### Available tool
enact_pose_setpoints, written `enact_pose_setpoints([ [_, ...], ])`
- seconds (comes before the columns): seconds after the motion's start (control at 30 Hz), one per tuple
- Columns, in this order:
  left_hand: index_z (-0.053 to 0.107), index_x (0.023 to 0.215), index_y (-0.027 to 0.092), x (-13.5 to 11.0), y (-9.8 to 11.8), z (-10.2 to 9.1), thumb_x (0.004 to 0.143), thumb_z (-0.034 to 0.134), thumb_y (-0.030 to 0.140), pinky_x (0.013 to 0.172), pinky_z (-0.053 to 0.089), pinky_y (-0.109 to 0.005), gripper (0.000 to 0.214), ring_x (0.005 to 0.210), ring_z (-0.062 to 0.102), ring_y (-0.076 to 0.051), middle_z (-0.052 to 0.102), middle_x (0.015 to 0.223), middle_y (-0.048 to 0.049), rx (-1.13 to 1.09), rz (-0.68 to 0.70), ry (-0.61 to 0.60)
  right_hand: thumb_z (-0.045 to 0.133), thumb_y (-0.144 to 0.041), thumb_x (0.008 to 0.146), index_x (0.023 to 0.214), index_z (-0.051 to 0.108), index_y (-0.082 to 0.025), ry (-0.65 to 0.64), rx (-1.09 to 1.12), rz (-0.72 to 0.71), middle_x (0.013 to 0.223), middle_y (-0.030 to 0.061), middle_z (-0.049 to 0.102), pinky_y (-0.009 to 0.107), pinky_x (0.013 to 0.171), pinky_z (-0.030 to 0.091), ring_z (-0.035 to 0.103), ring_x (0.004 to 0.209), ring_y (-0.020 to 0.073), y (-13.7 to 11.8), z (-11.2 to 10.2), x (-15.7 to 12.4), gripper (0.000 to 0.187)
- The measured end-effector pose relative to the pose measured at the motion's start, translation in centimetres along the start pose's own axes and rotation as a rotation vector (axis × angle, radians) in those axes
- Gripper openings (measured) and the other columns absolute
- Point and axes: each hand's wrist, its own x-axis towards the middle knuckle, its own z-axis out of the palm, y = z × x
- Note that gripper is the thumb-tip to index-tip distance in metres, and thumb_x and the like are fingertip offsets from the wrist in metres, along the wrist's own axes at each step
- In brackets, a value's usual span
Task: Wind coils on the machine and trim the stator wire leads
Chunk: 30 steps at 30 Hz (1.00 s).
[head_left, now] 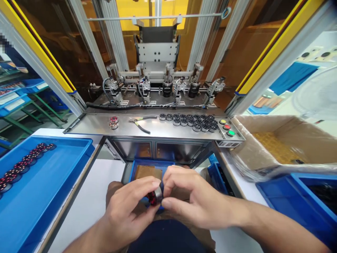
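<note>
Low in the middle of the view, over my lap, my left hand (pixel 134 205) pinches a small round motor stator (pixel 155 197) between fingers and thumb. Red windings show on its left side and a grey metal ring runs around it. From the right, my right hand (pixel 192 195) closes its thumb and fingertips on the part's other side, which is mostly hidden. On the metal ledge ahead lie two similar red-wound stators (pixel 113 123), a pair of pliers (pixel 142 123) with yellow-green and black handles, and several black ring-shaped parts (pixel 195 121).
A machine with clamps (pixel 144 89) stands behind the ledge; push buttons (pixel 226 127) sit at its right end. At left, a blue tray (pixel 50 175) carries a row of stators. A plastic-lined carton (pixel 273 140) and a blue bin (pixel 284 196) stand right. Below is another blue bin (pixel 134 168).
</note>
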Motion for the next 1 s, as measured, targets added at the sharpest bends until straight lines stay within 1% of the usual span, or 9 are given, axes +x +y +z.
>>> enact_pose_setpoints([
  [0.1,0.059,0.129,0.019,-0.2,0.3,-0.5,0.081,0.068,0.0,0.096,0.056,-0.024,0.052,0.108,0.071,-0.018,0.072,0.118,-0.0109,-0.07,-0.035,-0.06,0.055,-0.015,0.097,0.086,0.061,-0.015,-0.089,-0.126,-0.119,0.084,0.0063,0.063,0.028,0.074,0.049,0.057,0.078,0.0146,-0.8,-0.4,1.1,0.013],
  [0.23,0.062,0.127,0.026,-1.7,0.1,-1.6,0.079,0.072,0.002,0.093,0.058,-0.028,0.054,0.106,0.07,-0.02,0.071,0.122,-0.0096,-0.222,-0.141,-0.118,0.046,-0.012,0.1,0.091,0.063,-0.013,-0.193,-0.489,-0.41,0.086,0.0109,0.064,0.032,0.07,0.047,0.053,0.077,0.0182,-0.9,-1.4,1.7,0.019],
  [0.3,0.064,0.124,0.029,-2.7,-0.2,-2.0,0.077,0.076,0.005,0.093,0.058,-0.028,0.054,0.104,0.071,-0.02,0.072,0.119,-0.008,-0.286,-0.212,-0.095,0.043,-0.012,0.101,0.088,0.064,-0.014,-0.272,-0.593,-0.455,0.082,0.0103,0.064,0.033,0.067,0.046,0.051,0.074,0.0189,-0.5,-1.9,2.2,0.024],
  [0.4,0.069,0.118,0.03,-4.2,-1.0,-2.1,0.077,0.078,0.009,0.092,0.058,-0.029,0.047,0.103,0.071,-0.021,0.074,0.114,-0.007,-0.379,-0.325,0.033,0.049,-0.018,0.101,0.086,0.064,-0.016,-0.372,-0.578,-0.362,0.082,0.0078,0.065,0.031,0.07,0.049,0.056,0.076,0.0182,1.0,-2.7,4.5,0.021],
  [0.47,0.072,0.115,0.03,-4.9,-1.7,-1.9,0.08,0.076,0.012,0.088,0.06,-0.028,0.04,0.106,0.071,-0.022,0.075,0.112,-0.0075,-0.458,-0.398,0.192,0.062,-0.027,0.096,0.092,0.065,-0.017,-0.303,-0.589,-0.259,0.09,0.0073,0.069,0.031,0.077,0.053,0.062,0.084,0.0186,3.1,-3.1,7.5,0.012],
  [0.57,0.075,0.111,0.029,-5.3,-3.0,-1.3,0.081,0.075,0.013,0.085,0.061,-0.026,0.034,0.109,0.07,-0.023,0.074,0.114,-0.0084,-0.563,-0.494,0.421,0.072,-0.037,0.089,0.112,0.065,-0.016,-0.032,-0.785,-0.075,0.118,0.0132,0.069,0.039,0.1,0.05,0.063,0.11,0.0243,7.6,-2.8,13.6,0.032],
  [0.7,0.075,0.113,0.028,-5.5,-4.1,-1.2,0.081,0.076,0.013,0.091,0.059,-0.025,0.035,0.106,0.072,-0.021,0.071,0.121,-0.0072,-0.653,-0.623,0.573,0.074,-0.043,0.085,0.138,0.054,-0.01,0.018,-0.892,0.067,0.145,0.0257,0.052,0.052,0.112,0.039,0.048,0.136,0.0371,13.6,-1.7,19.7,0.066],
  [0.83,0.076,0.109,0.027,-5.9,-4.3,-1.5,0.085,0.074,0.018,0.079,0.061,-0.021,0.026,0.103,0.071,-0.019,0.07,0.119,-0.0069,-0.688,-0.67,0.688,0.066,-0.047,0.088,0.14,0.052,-0.009,-0.037,-0.929,0.115,0.142,0.0291,0.052,0.065,0.11,0.031,0.045,0.136,0.0461,16.3,-1.1,20.8,0.065],
  [1.0,0.075,0.104,0.026,-6.2,-4.1,-1.4,0.088,0.071,0.019,0.072,0.06,-0.02,0.019,0.101,0.069,-0.018,0.07,0.117,-0.0067,-0.695,-0.696,0.726,0.057,-0.036,0.09,0.134,0.054,-0.007,-0.094,-0.857,0.067,0.124,0.0253,0.06,0.053,0.106,0.04,0.056,0.119,0.0387,16.7,-1.8,20.2,0.053],
])
